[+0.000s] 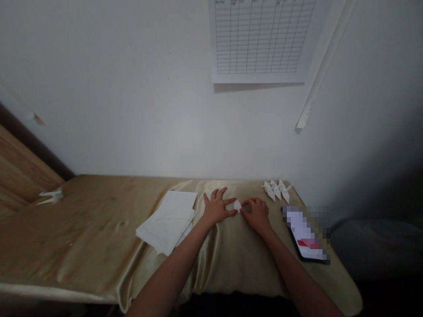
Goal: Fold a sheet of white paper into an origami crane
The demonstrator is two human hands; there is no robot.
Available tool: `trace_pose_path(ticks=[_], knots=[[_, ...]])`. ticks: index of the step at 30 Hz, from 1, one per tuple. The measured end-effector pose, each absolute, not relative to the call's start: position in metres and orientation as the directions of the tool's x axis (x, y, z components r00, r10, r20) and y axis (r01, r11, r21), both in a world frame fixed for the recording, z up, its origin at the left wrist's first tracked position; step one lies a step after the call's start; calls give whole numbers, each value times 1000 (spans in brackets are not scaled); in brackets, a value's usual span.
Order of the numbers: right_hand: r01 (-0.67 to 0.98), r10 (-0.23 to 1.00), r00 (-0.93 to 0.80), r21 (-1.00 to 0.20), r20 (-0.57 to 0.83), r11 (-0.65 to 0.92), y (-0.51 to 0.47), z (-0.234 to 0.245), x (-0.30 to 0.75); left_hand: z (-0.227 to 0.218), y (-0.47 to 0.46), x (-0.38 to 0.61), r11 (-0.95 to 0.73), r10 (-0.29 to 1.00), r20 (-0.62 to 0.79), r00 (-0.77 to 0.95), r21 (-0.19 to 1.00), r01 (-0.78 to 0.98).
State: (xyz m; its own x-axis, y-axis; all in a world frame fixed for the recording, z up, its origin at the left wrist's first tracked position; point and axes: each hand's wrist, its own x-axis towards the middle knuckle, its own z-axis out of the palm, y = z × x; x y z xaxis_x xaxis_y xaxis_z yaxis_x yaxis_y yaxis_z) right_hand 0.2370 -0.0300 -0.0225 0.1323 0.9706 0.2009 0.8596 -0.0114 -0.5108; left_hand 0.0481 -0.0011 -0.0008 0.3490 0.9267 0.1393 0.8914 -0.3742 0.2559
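A small white folded piece of paper [237,205] lies on the cloth between my two hands. My left hand [216,208] holds its left side with thumb and index fingertips, the other fingers spread out above the cloth. From the right, my right hand [257,213] pinches the paper's edge with thumb and index finger, its other fingers curled. The finer folds are too small to make out. Three white folded paper cranes [276,190] stand in a row beyond my right hand.
A stack of white paper sheets [168,220] lies left of my left forearm. At right rests a phone [306,235], its screen lit and partly blurred. Another white paper shape [51,196] sits far left. The gold satin cloth [89,233] meets a wall [132,110] behind.
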Motion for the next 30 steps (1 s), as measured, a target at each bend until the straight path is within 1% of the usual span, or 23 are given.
trace_pose_path(ticks=[10,18,22,25,30], knots=[[846,971,119,-533,210,12,-31,-20,238,-2,1,51,-409,912,131,388,239,881],[844,965,86,-533,247,61,-30,-24,239,-2,0,50,-429,901,186,391,261,865],[832,962,84,-550,261,76,-29,-23,240,-2,1,49,-431,901,191,389,294,853],[816,964,101,-575,246,62,-27,-22,241,-1,3,47,-437,899,184,397,339,833],[801,968,121,-597,221,36,-24,-24,242,1,5,45,-491,871,210,443,385,782]])
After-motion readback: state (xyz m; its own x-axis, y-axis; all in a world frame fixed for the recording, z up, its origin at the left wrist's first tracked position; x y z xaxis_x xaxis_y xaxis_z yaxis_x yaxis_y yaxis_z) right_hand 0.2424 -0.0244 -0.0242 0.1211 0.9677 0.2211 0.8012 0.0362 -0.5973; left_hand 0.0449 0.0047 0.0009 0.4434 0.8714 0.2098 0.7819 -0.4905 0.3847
